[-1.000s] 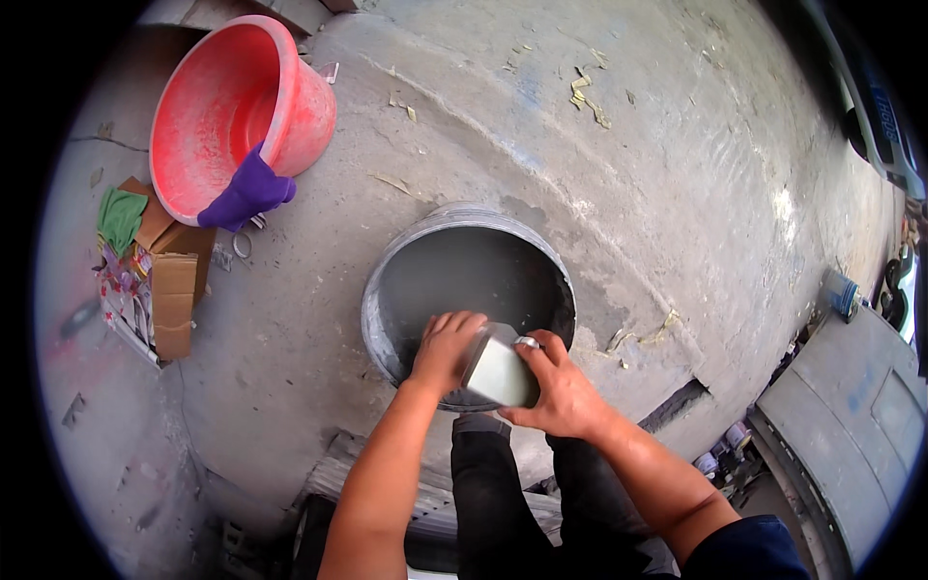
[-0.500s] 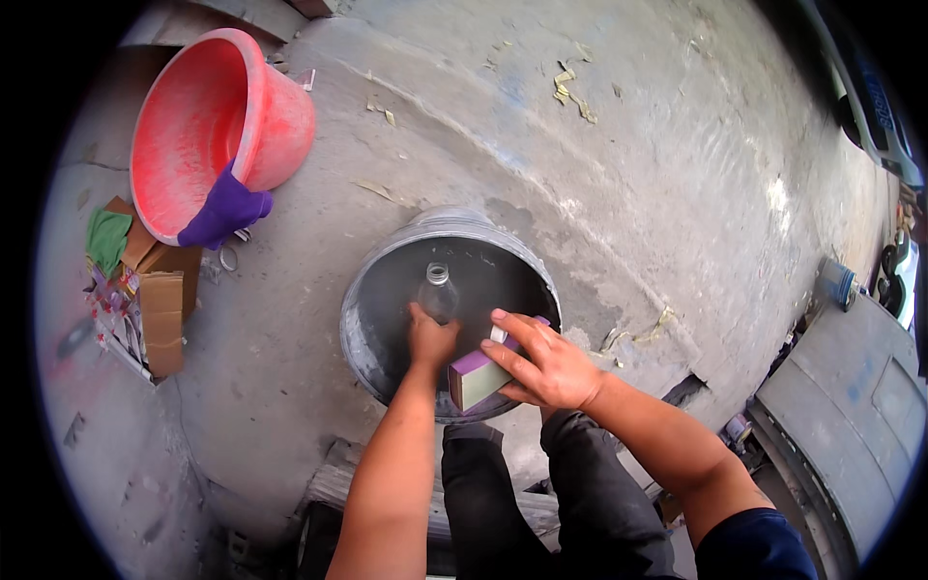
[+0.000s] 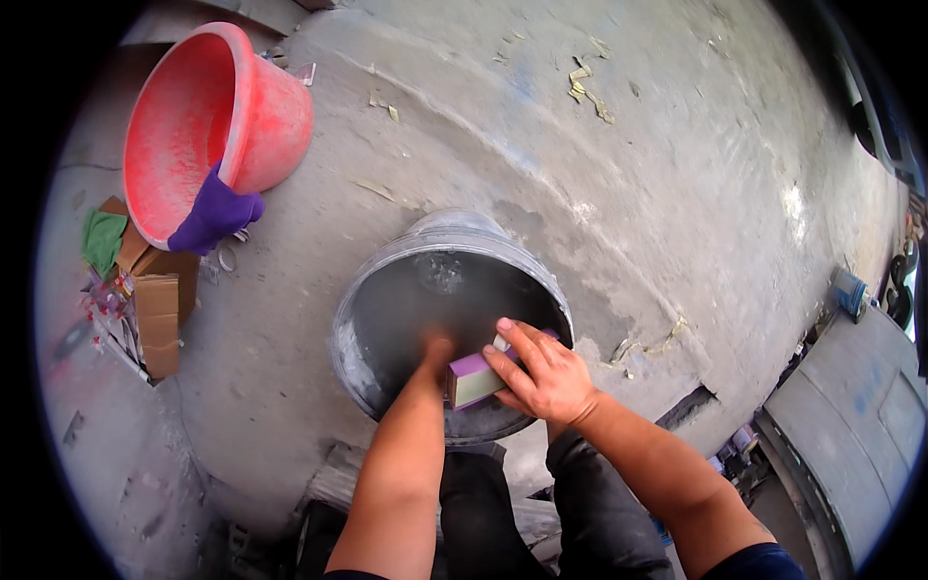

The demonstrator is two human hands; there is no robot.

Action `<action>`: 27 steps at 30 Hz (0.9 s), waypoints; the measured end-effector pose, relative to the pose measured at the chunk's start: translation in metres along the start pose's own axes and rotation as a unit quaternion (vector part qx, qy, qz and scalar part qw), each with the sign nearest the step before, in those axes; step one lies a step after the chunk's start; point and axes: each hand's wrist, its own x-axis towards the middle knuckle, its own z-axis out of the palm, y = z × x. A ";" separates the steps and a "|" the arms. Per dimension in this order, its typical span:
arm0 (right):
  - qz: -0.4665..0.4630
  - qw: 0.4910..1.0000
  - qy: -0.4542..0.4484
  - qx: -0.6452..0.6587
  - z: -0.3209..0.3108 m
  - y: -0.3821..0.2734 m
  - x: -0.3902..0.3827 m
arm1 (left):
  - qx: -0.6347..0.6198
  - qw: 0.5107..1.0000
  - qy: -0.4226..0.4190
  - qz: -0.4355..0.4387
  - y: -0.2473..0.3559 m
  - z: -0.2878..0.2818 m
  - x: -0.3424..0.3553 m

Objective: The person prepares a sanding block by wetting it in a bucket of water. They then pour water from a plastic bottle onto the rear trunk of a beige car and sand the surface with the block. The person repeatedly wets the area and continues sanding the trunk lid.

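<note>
A grey bucket (image 3: 353, 353) stands on the concrete floor in front of my legs, holding cloudy grey water. My left hand (image 3: 435, 350) reaches down into the water, its fingers hidden, so I cannot tell what it holds. Over the bucket's right part, my right hand (image 3: 546, 377) grips a rectangular purple and pale-green block (image 3: 469, 385) that has a small white piece on top, under the fingers. A pale, bubbly patch (image 3: 443, 273) shows in the water beyond my left hand.
A red tub (image 3: 275, 126) with purple cloth (image 3: 208, 217) on its rim lies upper left, beside torn cardboard (image 3: 157, 329) and a green rag (image 3: 101, 237). At right are a blue can (image 3: 849, 295), a large grey panel (image 3: 841, 406) and part of a vehicle (image 3: 875, 126).
My left hand left the block and went down into the water; a clear bottle seen at it half a second ago is out of sight. My right hand still holds the block over the bucket.
</note>
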 end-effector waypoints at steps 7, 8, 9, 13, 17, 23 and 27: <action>0.002 1.000 -0.022 -0.010 0.003 0.000 -0.002 | 0.050 0.998 -0.017 0.017 0.004 0.002 -0.002; 0.002 1.000 -0.024 -0.013 0.003 0.000 -0.002 | 0.055 0.998 -0.017 0.018 0.004 0.001 -0.001; 0.003 1.000 -0.027 -0.016 0.002 0.000 -0.001 | 0.061 0.998 -0.020 0.022 0.004 0.001 -0.001; 0.011 0.999 -0.035 -0.020 0.003 -0.002 -0.002 | 0.089 0.995 -0.029 0.033 0.005 -0.003 0.004; 0.021 0.998 -0.040 -0.035 0.002 -0.004 0.000 | 0.124 0.990 -0.044 0.048 0.007 -0.010 0.013; 0.022 0.998 -0.045 -0.046 0.002 -0.005 0.000 | 0.172 0.980 -0.066 0.070 0.009 -0.013 0.017; 0.019 0.998 -0.046 -0.048 0.003 -0.005 -0.001 | 0.193 0.975 -0.074 0.078 0.009 -0.014 0.019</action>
